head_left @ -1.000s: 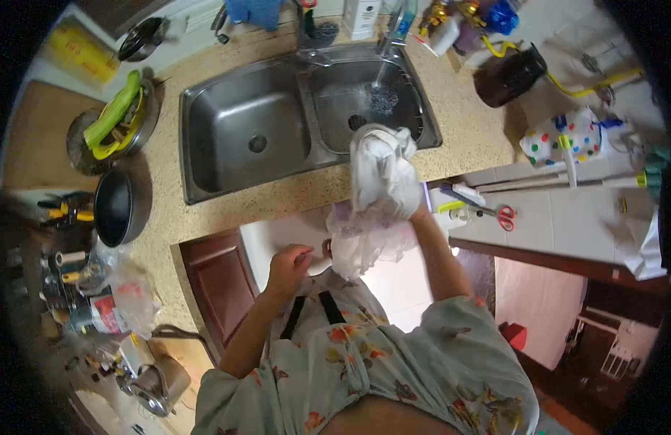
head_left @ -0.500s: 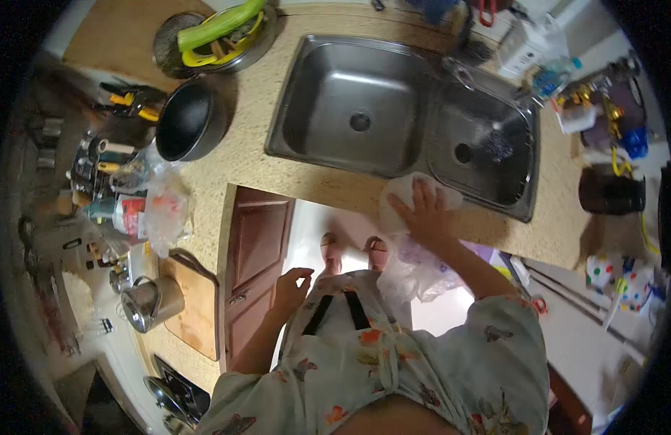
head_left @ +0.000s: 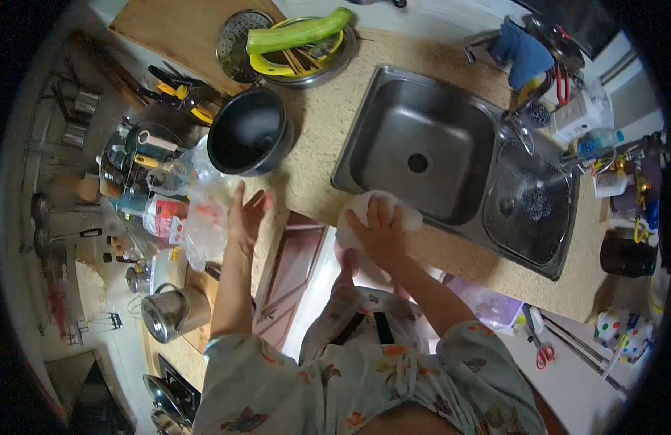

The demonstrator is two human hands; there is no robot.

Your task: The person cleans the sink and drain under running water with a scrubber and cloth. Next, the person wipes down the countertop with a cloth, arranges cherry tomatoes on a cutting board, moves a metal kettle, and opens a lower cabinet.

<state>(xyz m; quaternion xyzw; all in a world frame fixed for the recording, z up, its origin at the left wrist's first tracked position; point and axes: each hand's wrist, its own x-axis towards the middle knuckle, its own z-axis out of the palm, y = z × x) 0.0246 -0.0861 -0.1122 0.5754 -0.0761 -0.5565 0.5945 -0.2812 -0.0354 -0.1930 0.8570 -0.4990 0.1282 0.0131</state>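
My right hand (head_left: 381, 228) lies with spread fingers on a white cloth (head_left: 350, 230), pressing it to the counter's front edge by the double sink (head_left: 429, 138). Part of the cloth hangs over that edge. My left hand (head_left: 247, 214) is raised over the left part of the counter, fingers apart and nothing in them. Just beyond it stands a black pot (head_left: 252, 130), and left of it a clear plastic bag (head_left: 207, 225) with something red inside. Whether the left hand touches the bag or pot I cannot tell.
A long green gourd (head_left: 299, 32) lies across a yellow colander (head_left: 277, 69) at the back. The faucet (head_left: 520, 130) rises behind the sink. A lidded metal pot (head_left: 174, 312) stands at left. Red scissors (head_left: 544, 354) hang low on the right.
My left hand has risen from beside my body to near the black pot and bag. My right hand has slid the cloth leftward along the counter edge. The view has shifted left.
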